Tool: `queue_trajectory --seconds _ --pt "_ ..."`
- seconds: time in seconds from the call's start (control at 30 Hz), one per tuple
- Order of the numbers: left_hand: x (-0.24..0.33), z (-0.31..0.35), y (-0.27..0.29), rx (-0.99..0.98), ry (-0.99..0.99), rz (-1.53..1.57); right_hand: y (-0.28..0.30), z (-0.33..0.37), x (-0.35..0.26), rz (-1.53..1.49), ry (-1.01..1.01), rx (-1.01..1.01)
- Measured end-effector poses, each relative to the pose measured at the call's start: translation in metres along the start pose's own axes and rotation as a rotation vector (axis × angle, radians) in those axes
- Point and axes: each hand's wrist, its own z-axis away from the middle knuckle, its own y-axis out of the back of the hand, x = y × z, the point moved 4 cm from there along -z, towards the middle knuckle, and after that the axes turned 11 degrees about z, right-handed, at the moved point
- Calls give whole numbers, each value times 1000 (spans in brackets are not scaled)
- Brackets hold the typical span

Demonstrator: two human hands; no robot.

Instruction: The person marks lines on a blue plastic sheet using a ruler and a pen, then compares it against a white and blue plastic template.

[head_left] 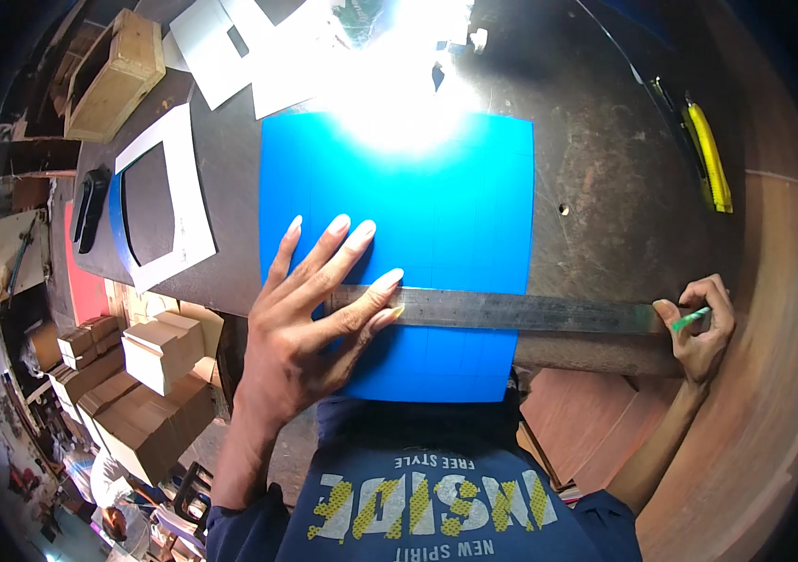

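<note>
A blue sheet (399,211) with faint ruled lines lies in front of me, its near edge reaching past the table edge toward my body. Across its lower part lies a long metal ruler (530,311), which sticks out to the right beyond the sheet. My left hand (319,304) is spread on the sheet's left side, thumb and forefinger pressing at the ruler. At the ruler's right end, my right hand (703,323) is closed around a slim green pen (689,319), its thumb at the ruler's tip. Part of the pen is hidden by the fingers.
A yellow cutter knife (708,159) lies at the far right. On the left are a white card frame (184,187), a black tool (90,211) and a wooden box (118,75). White sheets (216,56) lie behind. Cardboard boxes (151,421) stand lower left. Bright light washes out the back.
</note>
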Motion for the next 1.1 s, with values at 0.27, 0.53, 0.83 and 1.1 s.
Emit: queue_trajectory --seconds 0.27,0.53,0.83,1.1 --pt "9 19 -7 48 57 -8 -7 1 11 -72 -28 24" --pt "5 33 -10 -79 24 -5 5 12 -8 30 73 62" --pt "3 -28 10 -47 -73 -55 -7 -25 -29 59 277 12" --pt "11 0 -1 -38 -207 176 11 44 -25 120 224 77"
